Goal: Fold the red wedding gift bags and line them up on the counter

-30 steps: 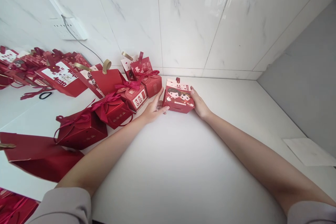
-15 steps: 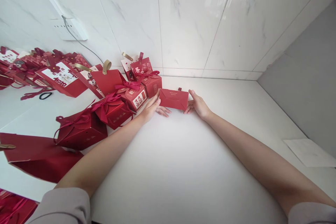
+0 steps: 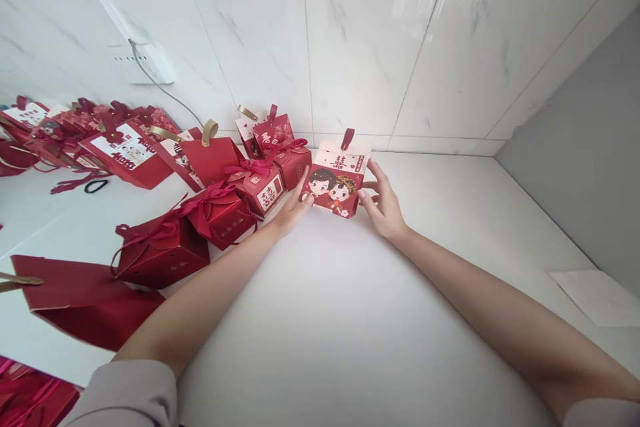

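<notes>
I see a red box [image 3: 334, 195] mid-frame.
Left hand [image 3: 294, 211] and right hand [image 3: 385, 205] hold its sides; bow boxes [image 3: 223, 221] sit at left.

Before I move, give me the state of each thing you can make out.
Cartoon box, held at both sides, front facing the camera, strap up.
Left hand, gripping its left side.
Right hand, gripping its right side.
Ribboned boxes in the row, closed, tied.
Red box at lower left, cannot tell if open.
Black loop, lying on the table.
White sheet, lying flat.
Cable, hanging past the socket.
</notes>
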Available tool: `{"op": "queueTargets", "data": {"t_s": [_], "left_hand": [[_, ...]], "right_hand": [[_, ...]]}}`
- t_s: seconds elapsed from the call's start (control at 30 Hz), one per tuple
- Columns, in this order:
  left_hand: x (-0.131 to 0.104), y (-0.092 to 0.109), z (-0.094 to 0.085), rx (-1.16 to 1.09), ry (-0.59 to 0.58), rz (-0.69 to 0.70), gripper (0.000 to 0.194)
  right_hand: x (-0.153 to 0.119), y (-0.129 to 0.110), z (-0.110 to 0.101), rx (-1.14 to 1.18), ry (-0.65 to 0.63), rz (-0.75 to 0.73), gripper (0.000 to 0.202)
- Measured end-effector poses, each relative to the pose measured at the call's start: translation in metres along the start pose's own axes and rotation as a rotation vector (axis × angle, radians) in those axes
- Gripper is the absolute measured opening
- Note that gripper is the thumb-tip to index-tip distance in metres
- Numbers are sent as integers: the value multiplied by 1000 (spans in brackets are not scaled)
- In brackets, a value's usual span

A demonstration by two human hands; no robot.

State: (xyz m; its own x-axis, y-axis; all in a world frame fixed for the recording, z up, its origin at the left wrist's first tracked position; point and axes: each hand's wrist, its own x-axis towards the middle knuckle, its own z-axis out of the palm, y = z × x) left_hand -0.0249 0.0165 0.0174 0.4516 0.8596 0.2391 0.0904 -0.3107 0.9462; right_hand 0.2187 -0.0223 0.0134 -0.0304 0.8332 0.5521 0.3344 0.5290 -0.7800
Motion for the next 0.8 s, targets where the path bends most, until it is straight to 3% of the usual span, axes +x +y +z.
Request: {"op": "queueTargets", "data": {"t_s": [0.13, 0.27, 0.33, 0.4, 0.5, 0.63, 0.7, 0.8], "left_hand": [[-3, 4, -1, -39, 71, 15, 98], [-3, 4, -5, 12, 77, -24, 70], [-3, 15, -8, 70, 67, -20, 64], [-4, 38, -10, 142, 66, 32, 58], [-8, 90, -8, 342, 80, 109, 44], [-13, 155, 5, 612, 92, 84, 40], [-10, 169, 11, 709, 45, 26, 44], [0, 166, 17, 823, -7, -43, 35]], "right_hand": [[-3, -5, 4, -31, -10, -68, 79], [-1, 1, 4, 1, 50, -43, 66], [1, 8, 2, 34, 66, 14, 60], [4, 15, 1, 75, 56, 100, 55], [7, 22, -1, 119, 49, 215, 50], [8, 24, -1, 136, 55, 259, 47], [6, 24, -1, 129, 47, 242, 47], [4, 24, -2, 104, 22, 210, 48]]}}
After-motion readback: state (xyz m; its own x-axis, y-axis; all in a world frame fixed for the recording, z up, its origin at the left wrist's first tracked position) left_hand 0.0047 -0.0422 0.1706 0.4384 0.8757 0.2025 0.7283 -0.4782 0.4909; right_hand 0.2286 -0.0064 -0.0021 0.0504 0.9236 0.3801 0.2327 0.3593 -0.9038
